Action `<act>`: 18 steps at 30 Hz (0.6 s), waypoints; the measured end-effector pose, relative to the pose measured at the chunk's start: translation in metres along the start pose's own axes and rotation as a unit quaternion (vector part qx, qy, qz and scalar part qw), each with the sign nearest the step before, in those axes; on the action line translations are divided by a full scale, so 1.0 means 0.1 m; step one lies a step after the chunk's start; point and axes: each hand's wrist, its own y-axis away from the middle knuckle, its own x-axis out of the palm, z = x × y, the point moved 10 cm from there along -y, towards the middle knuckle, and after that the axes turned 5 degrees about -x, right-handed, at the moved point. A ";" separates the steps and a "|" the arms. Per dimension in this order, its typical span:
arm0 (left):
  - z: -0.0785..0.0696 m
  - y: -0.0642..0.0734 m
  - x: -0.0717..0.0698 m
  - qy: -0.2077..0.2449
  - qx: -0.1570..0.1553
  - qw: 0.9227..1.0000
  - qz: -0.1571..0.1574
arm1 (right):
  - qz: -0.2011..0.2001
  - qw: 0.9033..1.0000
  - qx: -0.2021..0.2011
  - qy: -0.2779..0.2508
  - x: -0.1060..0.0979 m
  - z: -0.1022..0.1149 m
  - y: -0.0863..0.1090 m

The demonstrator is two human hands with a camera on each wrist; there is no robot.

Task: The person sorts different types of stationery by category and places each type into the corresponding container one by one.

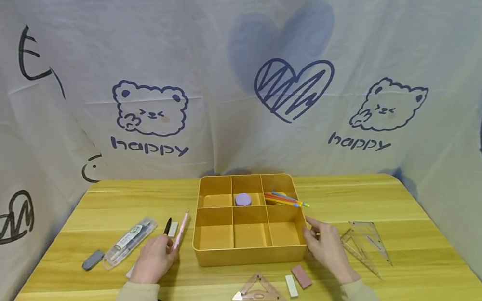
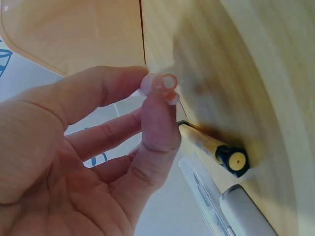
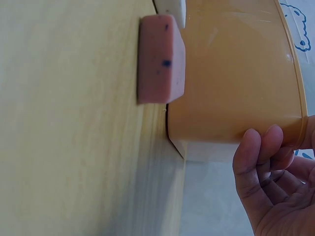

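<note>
My left hand (image 1: 153, 258) pinches a pink pen (image 1: 182, 230) between thumb and finger, left of the box. In the left wrist view the end of the pink pen (image 2: 170, 81) points at the camera. A black pen (image 1: 168, 226) and a white eraser (image 1: 173, 229) lie beside that hand. My right hand (image 1: 326, 244) grips the yellow six-compartment box (image 1: 251, 255) at its front right corner; in the right wrist view the fingers (image 3: 247, 152) touch its wall. A purple round thing (image 1: 243, 199) sits in the back middle compartment, and several colored pencils (image 1: 287, 199) lean in the back right one.
A clear pencil case (image 1: 129, 241) and a grey eraser (image 1: 92, 260) lie at the left. In front of the box are a pink set square (image 1: 259, 291), a small white eraser (image 1: 291, 286) and a pink eraser (image 1: 302, 277). Clear set squares (image 1: 365, 245) lie at the right.
</note>
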 end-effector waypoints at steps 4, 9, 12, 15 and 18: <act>-0.01 0.00 -0.02 0.016 -0.006 1.000 0.004 | 0.000 1.000 -0.003 0.001 0.00 0.00 0.00; 0.00 -0.02 -0.02 0.036 -0.013 0.999 0.011 | 0.004 1.000 0.007 0.001 0.01 -0.02 -0.01; -0.01 -0.03 -0.02 0.041 -0.009 0.999 0.012 | 0.006 1.000 0.013 -0.001 0.01 -0.04 -0.01; -0.03 -0.04 -0.03 0.043 -0.003 0.999 0.008 | 0.007 1.000 0.014 -0.002 0.01 -0.04 -0.01; -0.05 -0.05 -0.05 0.044 0.004 0.999 0.001 | 0.008 1.000 0.015 -0.003 0.01 -0.05 -0.01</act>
